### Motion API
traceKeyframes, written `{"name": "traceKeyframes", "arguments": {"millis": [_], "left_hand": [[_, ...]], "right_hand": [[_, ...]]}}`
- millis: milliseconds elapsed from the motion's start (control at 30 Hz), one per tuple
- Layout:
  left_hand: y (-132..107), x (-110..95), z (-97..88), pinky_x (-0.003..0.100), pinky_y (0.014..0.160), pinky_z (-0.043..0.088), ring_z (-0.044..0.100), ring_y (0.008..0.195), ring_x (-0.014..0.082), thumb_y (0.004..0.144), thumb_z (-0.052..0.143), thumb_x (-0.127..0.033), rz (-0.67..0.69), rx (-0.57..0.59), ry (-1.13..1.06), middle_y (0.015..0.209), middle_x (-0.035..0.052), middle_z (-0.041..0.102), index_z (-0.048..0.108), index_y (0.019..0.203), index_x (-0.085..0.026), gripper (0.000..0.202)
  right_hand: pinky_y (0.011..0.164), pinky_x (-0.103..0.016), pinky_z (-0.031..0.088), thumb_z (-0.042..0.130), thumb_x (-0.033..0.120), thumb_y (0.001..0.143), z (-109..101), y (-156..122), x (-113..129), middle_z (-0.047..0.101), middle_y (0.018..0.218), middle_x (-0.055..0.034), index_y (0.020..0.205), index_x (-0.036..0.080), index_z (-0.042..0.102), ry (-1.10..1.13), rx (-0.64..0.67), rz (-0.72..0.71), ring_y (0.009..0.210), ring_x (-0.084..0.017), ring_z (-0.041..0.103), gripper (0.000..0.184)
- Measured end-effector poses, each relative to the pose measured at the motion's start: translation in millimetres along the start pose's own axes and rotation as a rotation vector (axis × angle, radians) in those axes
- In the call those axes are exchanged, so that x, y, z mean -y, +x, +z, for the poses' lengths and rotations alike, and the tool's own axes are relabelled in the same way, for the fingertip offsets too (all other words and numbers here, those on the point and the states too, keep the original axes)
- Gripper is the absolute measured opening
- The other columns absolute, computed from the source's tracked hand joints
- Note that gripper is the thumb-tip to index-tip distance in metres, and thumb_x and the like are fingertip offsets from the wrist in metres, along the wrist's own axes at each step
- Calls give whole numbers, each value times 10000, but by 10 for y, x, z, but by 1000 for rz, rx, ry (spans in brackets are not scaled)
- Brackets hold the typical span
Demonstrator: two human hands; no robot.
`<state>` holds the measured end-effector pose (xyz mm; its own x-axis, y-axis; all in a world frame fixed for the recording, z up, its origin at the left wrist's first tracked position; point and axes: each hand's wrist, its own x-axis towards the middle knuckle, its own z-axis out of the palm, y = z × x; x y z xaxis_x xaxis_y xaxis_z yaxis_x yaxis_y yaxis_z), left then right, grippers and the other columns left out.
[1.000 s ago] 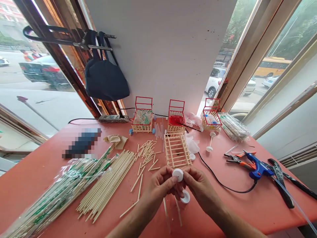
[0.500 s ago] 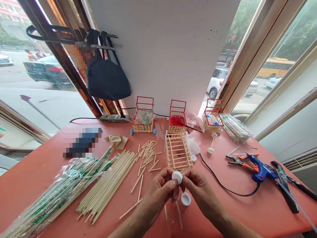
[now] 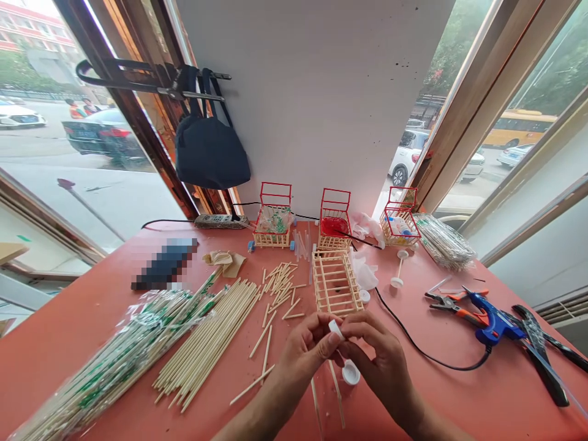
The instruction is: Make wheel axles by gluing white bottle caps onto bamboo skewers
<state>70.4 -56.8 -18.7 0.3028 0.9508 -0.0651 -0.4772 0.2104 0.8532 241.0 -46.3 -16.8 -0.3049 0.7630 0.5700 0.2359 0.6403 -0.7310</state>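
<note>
My left hand (image 3: 309,351) and my right hand (image 3: 379,354) meet over the near middle of the red table (image 3: 64,324). Together they pinch a small white bottle cap (image 3: 335,329), tilted on edge between the fingertips. A second white cap (image 3: 351,372) lies on the table just below them. Thin clear sticks (image 3: 337,395) lie under the hands. A wooden stick frame (image 3: 335,282) lies flat just beyond the fingers.
Long bamboo sticks (image 3: 209,343) and a wrapped bundle (image 3: 114,361) lie at the left, short cut sticks (image 3: 278,288) in the middle. Three red-handled stick baskets (image 3: 334,228) stand at the back. A blue glue gun (image 3: 493,318), pliers (image 3: 452,304) and a black cord (image 3: 427,355) are at the right.
The white cap has turned from face-on to edge-on between my fingers, and my right hand has curled further round it. The camera has shifted a little to the left.
</note>
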Motion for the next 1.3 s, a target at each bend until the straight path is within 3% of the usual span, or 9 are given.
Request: {"name": "traceKeyframes", "arguments": {"millis": [100,333,467,600,900,1167,1300], "left_hand": [[-15,-19,-14,298,786,551,675,818,166,892,762,-481,32,36,41,976,87,746,706,1113,-142,409],[-6,30,-28,380,920,547,715,1015,264,928,719,-467,50,116,-31,1129,126,759,711,1216,-160,421],[-12,38,-22,389,963,535,713,1054,272,935,717,-449,35,139,-55,1150,119,761,716,1239,-175,409],[-11,49,-30,402,1004,516,697,1105,281,956,694,-427,40,179,-84,1192,121,752,704,1283,-188,405],[-16,-16,-1,386,996,507,683,1116,270,922,732,-449,1,214,-114,1213,105,747,733,1244,-221,394],[-31,-16,7,435,1020,493,686,1126,312,891,747,-511,-36,240,-82,1177,138,755,721,1272,-181,505],[-35,-20,-19,430,1025,493,683,1139,301,933,709,-474,-17,268,-82,1227,126,742,698,1320,-212,467]], "right_hand": [[747,-286,560,647,176,999,-31,-6,-1,678,986,-54,1162,250,719,-146,1,-122,888,-182,678,193],[752,-339,484,661,167,1002,-96,54,79,715,915,-43,1179,209,703,-440,-26,-336,845,-186,661,187],[756,-338,469,648,199,1015,-109,52,93,711,892,-39,1067,196,709,-469,-35,-347,826,-179,655,80],[750,-335,467,616,215,1033,-116,49,81,700,898,-43,985,192,695,-458,-26,-323,834,-179,646,95],[756,-339,489,652,178,1010,-163,37,106,687,899,-31,1196,229,710,-480,-55,-375,852,-181,644,202],[730,-345,472,609,245,1040,-178,51,146,692,876,-18,1087,260,720,-476,-37,-379,796,-170,634,121],[747,-342,469,633,209,1024,-175,49,133,689,901,-36,1133,222,701,-469,-37,-383,834,-178,634,130]]}}
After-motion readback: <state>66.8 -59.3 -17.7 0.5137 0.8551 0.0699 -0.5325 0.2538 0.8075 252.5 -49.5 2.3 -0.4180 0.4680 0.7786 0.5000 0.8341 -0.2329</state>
